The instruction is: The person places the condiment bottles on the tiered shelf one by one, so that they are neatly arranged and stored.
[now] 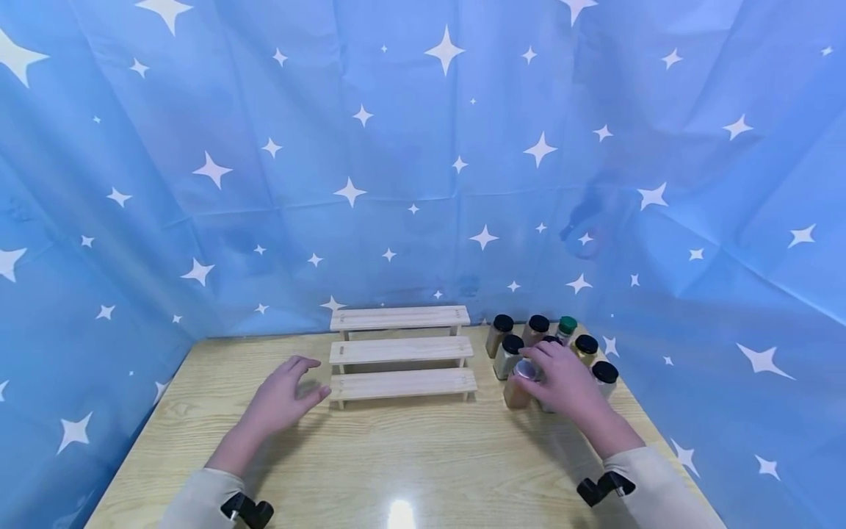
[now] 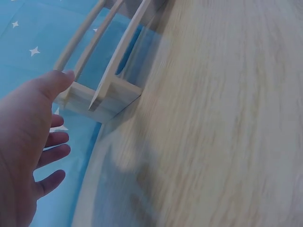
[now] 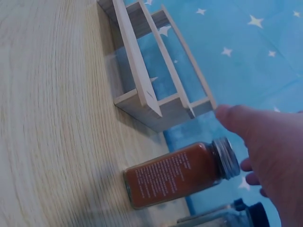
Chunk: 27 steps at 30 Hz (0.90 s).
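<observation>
My left hand (image 1: 279, 397) hovers over the table beside the left end of a three-tier wooden rack (image 1: 403, 383), thumb and fingers spread, holding nothing. At the right, my right hand (image 1: 566, 380) is over a group of spice jars, its fingers loosely bent. Closest to it is a jar with a silver lid (image 1: 517, 394), filled with reddish-brown powder. In the right wrist view this spice jar (image 3: 165, 178) stands on the table with white print on its side. The thumb is apart from the lid there, and the fingertips are just behind it.
Several black-lidded jars (image 1: 507, 358) and one green-lidded jar (image 1: 566, 328) stand around the right hand, some partly hidden by it. The wooden table (image 1: 410, 448) ends at a blue star-patterned curtain (image 1: 396, 147) behind and at both sides.
</observation>
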### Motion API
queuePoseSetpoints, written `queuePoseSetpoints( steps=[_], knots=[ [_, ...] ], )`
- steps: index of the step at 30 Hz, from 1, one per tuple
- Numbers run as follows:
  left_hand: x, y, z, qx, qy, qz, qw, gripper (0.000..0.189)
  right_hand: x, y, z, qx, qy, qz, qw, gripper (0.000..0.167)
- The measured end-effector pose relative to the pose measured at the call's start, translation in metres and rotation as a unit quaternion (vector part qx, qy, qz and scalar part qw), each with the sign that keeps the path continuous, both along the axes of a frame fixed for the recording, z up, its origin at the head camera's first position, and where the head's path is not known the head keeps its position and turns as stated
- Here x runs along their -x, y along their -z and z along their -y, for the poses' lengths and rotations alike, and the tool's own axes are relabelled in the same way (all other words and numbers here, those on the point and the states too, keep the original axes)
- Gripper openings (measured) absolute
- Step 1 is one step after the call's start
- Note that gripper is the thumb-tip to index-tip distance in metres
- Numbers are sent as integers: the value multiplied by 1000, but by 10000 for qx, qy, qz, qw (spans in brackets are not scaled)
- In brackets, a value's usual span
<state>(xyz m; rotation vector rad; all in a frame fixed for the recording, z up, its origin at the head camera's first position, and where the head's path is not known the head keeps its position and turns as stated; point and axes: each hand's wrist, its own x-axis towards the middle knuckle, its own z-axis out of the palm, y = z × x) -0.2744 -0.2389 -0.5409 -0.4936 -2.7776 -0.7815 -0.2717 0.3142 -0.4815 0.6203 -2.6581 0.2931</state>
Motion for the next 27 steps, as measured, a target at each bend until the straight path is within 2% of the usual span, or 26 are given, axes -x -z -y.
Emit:
queuePoseSetpoints(
  steps=[5,12,20,27],
  knots=[
    [-1,4,-4,-427,93,332,9985,61,-1,4,1,12,-44,-79,10000,48],
    [4,11,-7,-877,443,602,9933,59,-2,6,0,-29,-112,-180,9998,45],
    [13,21,-7,-1367,456,1208,9822,68,1,10,-2,-43,-111,-82,9999,48],
    [20,24,-8,-1790,583,1318,9732,63,1,11,-3,-63,-161,181,9997,51]
  ],
)
